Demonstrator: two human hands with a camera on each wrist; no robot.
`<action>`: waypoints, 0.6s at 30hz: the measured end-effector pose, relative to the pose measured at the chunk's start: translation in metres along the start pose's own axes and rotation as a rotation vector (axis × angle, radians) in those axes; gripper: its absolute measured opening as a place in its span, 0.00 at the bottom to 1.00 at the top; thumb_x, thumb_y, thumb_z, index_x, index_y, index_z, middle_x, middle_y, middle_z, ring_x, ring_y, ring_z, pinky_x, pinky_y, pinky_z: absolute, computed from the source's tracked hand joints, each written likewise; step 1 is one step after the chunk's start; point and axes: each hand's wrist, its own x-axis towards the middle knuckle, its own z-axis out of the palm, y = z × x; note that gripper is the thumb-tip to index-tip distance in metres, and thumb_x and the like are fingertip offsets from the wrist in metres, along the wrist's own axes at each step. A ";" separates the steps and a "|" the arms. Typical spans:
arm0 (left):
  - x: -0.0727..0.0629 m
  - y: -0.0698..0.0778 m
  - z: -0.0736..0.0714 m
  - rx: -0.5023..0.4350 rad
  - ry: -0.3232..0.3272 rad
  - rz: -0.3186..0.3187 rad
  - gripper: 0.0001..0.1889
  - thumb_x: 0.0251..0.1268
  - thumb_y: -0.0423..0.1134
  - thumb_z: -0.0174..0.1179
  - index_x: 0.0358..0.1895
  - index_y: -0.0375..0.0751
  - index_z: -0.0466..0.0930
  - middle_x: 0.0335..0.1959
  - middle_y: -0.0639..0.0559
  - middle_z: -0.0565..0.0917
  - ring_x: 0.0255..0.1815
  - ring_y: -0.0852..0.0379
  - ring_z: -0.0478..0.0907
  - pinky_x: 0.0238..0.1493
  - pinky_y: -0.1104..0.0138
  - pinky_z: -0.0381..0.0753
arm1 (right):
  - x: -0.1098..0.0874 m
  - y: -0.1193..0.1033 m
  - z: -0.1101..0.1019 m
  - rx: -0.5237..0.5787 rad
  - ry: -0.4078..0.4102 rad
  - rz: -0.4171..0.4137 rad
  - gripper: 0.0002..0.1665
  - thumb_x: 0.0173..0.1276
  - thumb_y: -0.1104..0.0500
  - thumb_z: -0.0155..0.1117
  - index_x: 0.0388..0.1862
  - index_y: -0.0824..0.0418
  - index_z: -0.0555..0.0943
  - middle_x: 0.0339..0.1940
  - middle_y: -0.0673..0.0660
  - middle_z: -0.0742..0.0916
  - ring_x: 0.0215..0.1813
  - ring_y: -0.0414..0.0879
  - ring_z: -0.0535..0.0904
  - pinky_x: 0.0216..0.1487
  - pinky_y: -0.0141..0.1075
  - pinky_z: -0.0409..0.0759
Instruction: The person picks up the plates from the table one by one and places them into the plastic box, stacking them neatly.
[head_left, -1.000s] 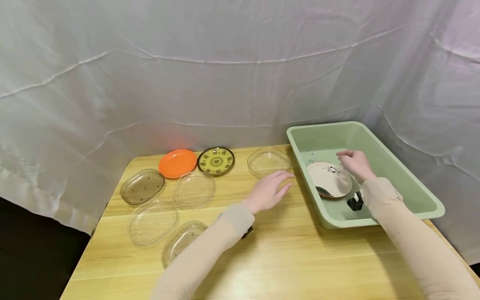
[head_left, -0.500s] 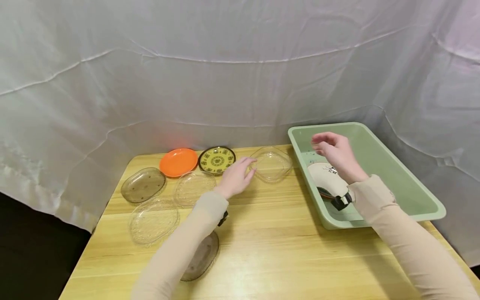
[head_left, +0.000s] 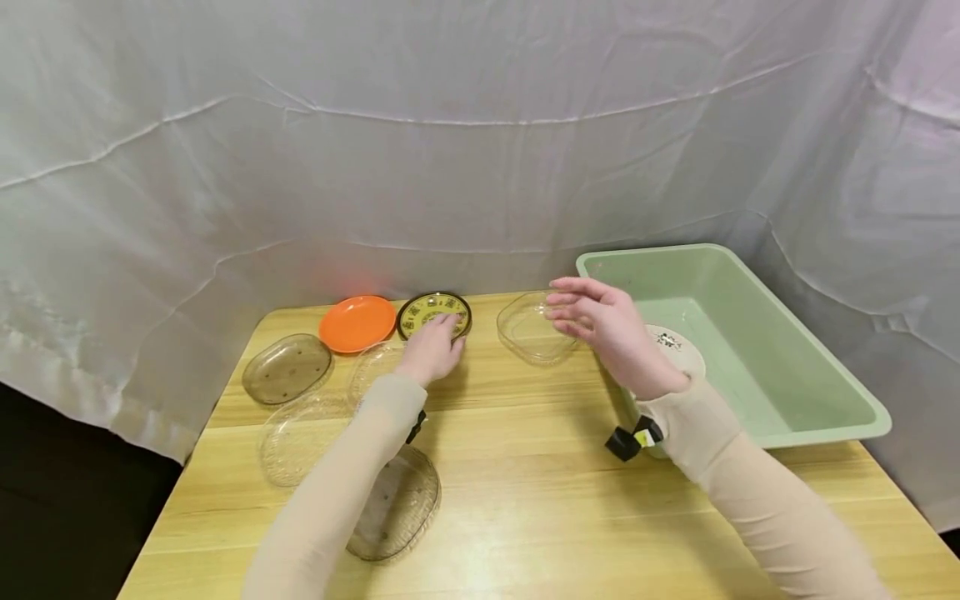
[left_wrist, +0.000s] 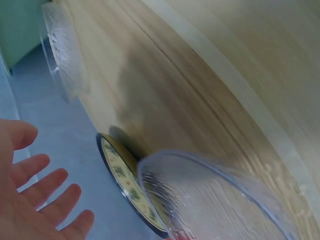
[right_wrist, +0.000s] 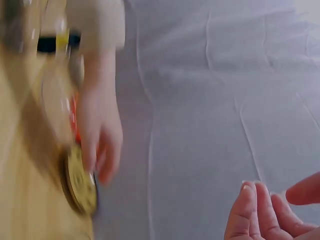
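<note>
In the head view my left hand [head_left: 432,350] reaches over the yellow patterned plate [head_left: 418,307] with the dark rim, hiding its near part. The left wrist view shows that hand's fingers [left_wrist: 50,192] spread beside the plate, holding nothing. Just below the hand lies a clear ribbed plate [head_left: 369,367], partly covered by it. My right hand [head_left: 603,329], fingers loosely bent and empty, hovers at the left side of the green basin [head_left: 795,375]. It overlaps a clear dish [head_left: 528,333] at the table's back. A white plate [head_left: 681,350] with a dark floral print lies inside the basin.
An orange plate [head_left: 357,323] sits left of the yellow one. Farther left are a smoky brown oval dish [head_left: 287,369] and another clear plate [head_left: 296,442]. A brown-tinted dish [head_left: 401,504] lies partly under the left forearm. Grey cloth [head_left: 465,183] hangs behind the table.
My left hand has moved left from the table's middle to the yellow plate. My right hand has risen out of the basin and moved left past its rim. The plates stay put.
</note>
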 end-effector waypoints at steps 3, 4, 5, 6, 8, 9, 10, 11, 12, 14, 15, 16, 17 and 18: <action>0.001 -0.003 0.002 0.037 -0.045 -0.013 0.27 0.78 0.44 0.51 0.74 0.38 0.65 0.74 0.38 0.70 0.74 0.40 0.69 0.77 0.49 0.69 | -0.003 0.014 0.008 0.051 -0.017 0.052 0.15 0.79 0.66 0.44 0.58 0.59 0.74 0.40 0.44 0.88 0.43 0.38 0.85 0.51 0.29 0.84; 0.002 -0.004 0.003 0.050 -0.057 -0.017 0.27 0.78 0.44 0.51 0.74 0.38 0.65 0.74 0.38 0.70 0.74 0.40 0.69 0.77 0.50 0.69 | -0.004 0.019 0.010 0.065 -0.016 0.066 0.15 0.79 0.65 0.45 0.60 0.60 0.74 0.40 0.44 0.88 0.43 0.38 0.85 0.51 0.29 0.84; 0.002 -0.004 0.004 0.063 -0.072 -0.022 0.27 0.79 0.45 0.50 0.75 0.37 0.64 0.75 0.37 0.69 0.75 0.40 0.69 0.77 0.50 0.68 | -0.005 0.024 0.012 0.073 -0.016 0.082 0.16 0.79 0.65 0.45 0.61 0.61 0.73 0.41 0.44 0.88 0.43 0.38 0.85 0.52 0.30 0.84; 0.002 -0.003 0.004 0.075 -0.088 -0.029 0.28 0.79 0.45 0.50 0.75 0.37 0.63 0.75 0.37 0.68 0.75 0.40 0.68 0.78 0.49 0.67 | -0.005 0.029 0.013 0.081 -0.014 0.097 0.17 0.79 0.65 0.46 0.62 0.62 0.72 0.41 0.44 0.88 0.43 0.38 0.85 0.52 0.30 0.84; 0.002 -0.003 0.005 0.097 -0.119 -0.040 0.29 0.79 0.46 0.49 0.76 0.37 0.62 0.76 0.37 0.67 0.76 0.39 0.67 0.79 0.49 0.66 | -0.004 0.040 0.016 0.096 -0.006 0.130 0.18 0.78 0.65 0.46 0.64 0.63 0.71 0.41 0.45 0.88 0.43 0.39 0.85 0.52 0.30 0.84; 0.002 -0.002 0.006 0.106 -0.130 -0.042 0.29 0.79 0.46 0.49 0.76 0.37 0.62 0.77 0.37 0.66 0.76 0.39 0.67 0.78 0.49 0.66 | -0.004 0.045 0.017 0.102 0.000 0.145 0.18 0.78 0.65 0.46 0.64 0.63 0.71 0.41 0.45 0.88 0.43 0.39 0.85 0.52 0.29 0.84; 0.002 -0.002 0.007 0.114 -0.141 -0.045 0.29 0.79 0.46 0.49 0.76 0.37 0.62 0.77 0.37 0.66 0.76 0.39 0.66 0.79 0.48 0.65 | -0.003 0.050 0.018 0.108 0.007 0.161 0.19 0.78 0.66 0.46 0.64 0.64 0.71 0.41 0.45 0.87 0.43 0.39 0.84 0.52 0.29 0.84; 0.003 -0.002 0.007 0.119 -0.154 -0.049 0.29 0.79 0.46 0.49 0.76 0.37 0.61 0.77 0.37 0.66 0.77 0.39 0.65 0.79 0.47 0.64 | -0.001 0.055 0.019 0.115 0.010 0.176 0.19 0.78 0.66 0.46 0.64 0.64 0.71 0.41 0.45 0.87 0.43 0.39 0.84 0.51 0.29 0.84; 0.003 -0.002 0.008 0.122 -0.166 -0.052 0.29 0.79 0.46 0.49 0.76 0.38 0.61 0.77 0.37 0.66 0.77 0.39 0.65 0.79 0.46 0.64 | 0.000 0.060 0.020 0.121 0.017 0.190 0.19 0.77 0.66 0.45 0.64 0.63 0.71 0.41 0.45 0.87 0.43 0.39 0.84 0.51 0.29 0.84; 0.003 -0.002 0.009 0.127 -0.186 -0.059 0.29 0.79 0.47 0.49 0.76 0.38 0.62 0.77 0.38 0.66 0.78 0.39 0.64 0.79 0.45 0.62 | 0.003 0.069 0.021 0.131 0.028 0.205 0.18 0.77 0.67 0.45 0.63 0.64 0.71 0.40 0.45 0.87 0.43 0.39 0.83 0.51 0.29 0.83; 0.003 -0.002 0.009 0.126 -0.196 -0.064 0.29 0.79 0.47 0.49 0.76 0.38 0.62 0.77 0.39 0.66 0.78 0.40 0.63 0.80 0.44 0.62 | 0.004 0.073 0.022 0.136 0.033 0.212 0.19 0.76 0.67 0.45 0.63 0.64 0.71 0.41 0.46 0.87 0.43 0.39 0.83 0.51 0.29 0.83; 0.003 -0.001 0.009 0.126 -0.208 -0.072 0.29 0.79 0.47 0.49 0.77 0.39 0.61 0.78 0.39 0.66 0.79 0.40 0.63 0.80 0.44 0.60 | 0.006 0.077 0.022 0.139 0.038 0.218 0.19 0.76 0.67 0.46 0.63 0.64 0.71 0.41 0.46 0.87 0.43 0.40 0.83 0.51 0.29 0.83; 0.003 -0.001 0.009 0.121 -0.220 -0.080 0.30 0.79 0.47 0.49 0.77 0.39 0.61 0.78 0.40 0.66 0.79 0.40 0.63 0.80 0.43 0.59 | 0.007 0.081 0.022 0.142 0.044 0.223 0.20 0.76 0.67 0.46 0.64 0.65 0.71 0.41 0.46 0.87 0.44 0.40 0.83 0.51 0.29 0.83; 0.003 -0.001 0.009 0.119 -0.231 -0.086 0.30 0.79 0.47 0.49 0.77 0.39 0.61 0.78 0.40 0.66 0.79 0.40 0.62 0.81 0.43 0.58 | 0.009 0.084 0.022 0.141 0.050 0.228 0.20 0.76 0.67 0.46 0.65 0.66 0.70 0.41 0.47 0.87 0.44 0.40 0.83 0.52 0.29 0.83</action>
